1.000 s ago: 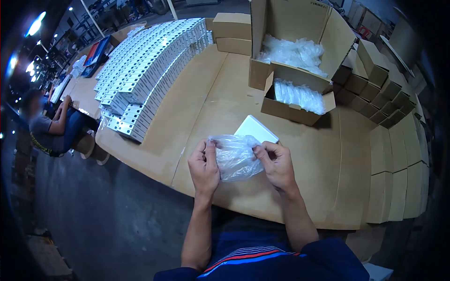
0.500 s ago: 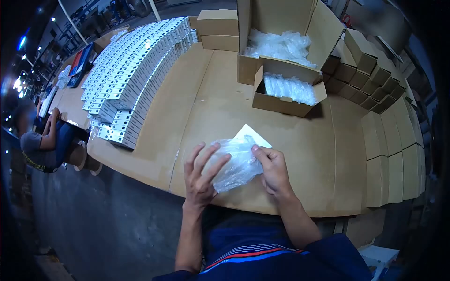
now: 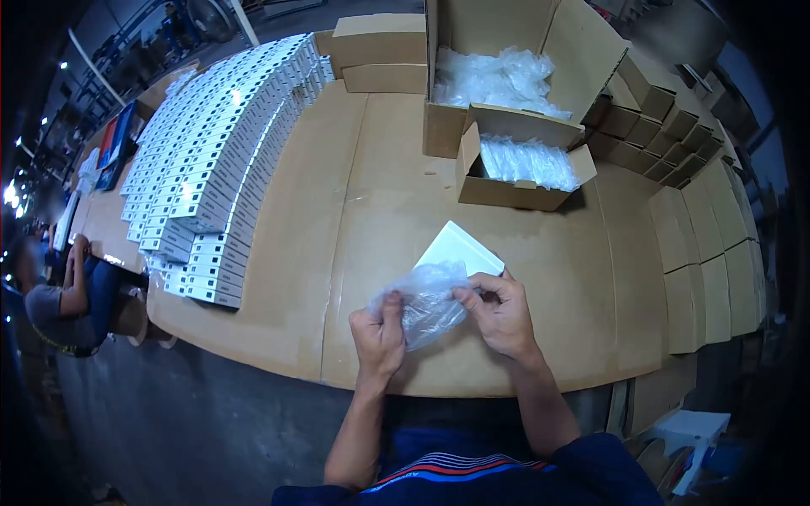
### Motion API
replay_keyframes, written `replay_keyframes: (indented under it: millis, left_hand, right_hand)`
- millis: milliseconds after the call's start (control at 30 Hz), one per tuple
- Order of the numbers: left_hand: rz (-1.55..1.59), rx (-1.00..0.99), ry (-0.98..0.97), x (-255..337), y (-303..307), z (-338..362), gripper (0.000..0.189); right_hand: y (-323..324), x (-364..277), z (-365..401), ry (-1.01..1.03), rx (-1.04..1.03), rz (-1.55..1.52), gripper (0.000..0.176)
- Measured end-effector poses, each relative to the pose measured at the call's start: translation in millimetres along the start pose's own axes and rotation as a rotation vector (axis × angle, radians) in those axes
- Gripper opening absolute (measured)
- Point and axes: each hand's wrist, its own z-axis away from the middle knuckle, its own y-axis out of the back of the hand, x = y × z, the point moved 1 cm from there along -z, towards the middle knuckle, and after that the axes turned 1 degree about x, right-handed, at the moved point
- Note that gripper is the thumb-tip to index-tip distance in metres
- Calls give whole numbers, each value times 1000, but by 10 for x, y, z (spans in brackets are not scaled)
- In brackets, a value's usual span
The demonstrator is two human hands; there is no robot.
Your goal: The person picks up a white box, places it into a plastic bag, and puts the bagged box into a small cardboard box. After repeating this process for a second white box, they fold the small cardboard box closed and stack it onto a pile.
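A crinkled clear plastic bag (image 3: 433, 314) is stretched between my two hands above the cardboard-covered table. My left hand (image 3: 379, 339) is closed on the bag's left side, thumb on top. My right hand (image 3: 501, 318) pinches the bag's right side between thumb and fingers. Out of the bag's far end sticks a flat white box (image 3: 458, 248), its far corner pointing away from me. The near part of the box is hidden under the plastic, and fingers of my right hand lie along its right edge.
Beyond my hands stands a small open carton (image 3: 513, 196) packed with plastic-wrapped pieces, before a larger carton (image 3: 445, 126) of clear plastic bags. White boxes (image 3: 211, 177) are stacked at the left, brown boxes (image 3: 709, 253) at the right. A person (image 3: 63, 295) sits far left.
My left hand has gone from spread fingers to a closed grip on the bag. More of the white box now shows beyond the plastic, and the plastic is bunched nearer me.
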Motion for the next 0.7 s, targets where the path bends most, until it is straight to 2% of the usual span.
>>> replay_keyframes:
  millis: [33, 100, 133, 200, 233, 300, 400, 433, 533, 667, 700]
  left_hand:
    - [65, 12, 28, -7, 6, -30, 47]
    - [150, 45, 92, 83, -4, -117, 59]
    - [162, 34, 120, 47, 38, -159, 57]
    - [179, 1, 179, -31, 153, -258, 53]
    - [91, 49, 62, -26, 161, -347, 46]
    - [-77, 137, -154, 24, 148, -439, 35]
    - [-416, 229, -643, 144, 240, -418, 32]
    - [-324, 95, -680, 214, 224, -411, 31]
    - [-500, -160, -702, 472, 55, -469, 29]
    - [-455, -266, -668, 353, -40, -474, 19]
    - [-455, -264, -691, 387, -59, -471, 11]
  right_hand:
    - [-60, -92, -34, -10, 26, 39, 13]
    - [-102, -40, -94, 5, 75, 67, 21]
    - [-125, -16, -115, 13, 101, 77, 25]
    - [-197, -17, -133, 38, 151, 93, 19]
    - [-222, -5, -150, 49, 182, 103, 17]
    - [-258, 75, -146, 236, 298, 287, 13]
    - [-272, 36, -103, 405, 379, 521, 14]
    - [-291, -2, -99, 454, 383, 563, 15]
    - [-326, -94, -81, 558, 351, 674, 18]
    - [-305, -191, -47, 655, 310, 827, 20]
    - [-297, -232, -25, 637, 273, 841, 19]
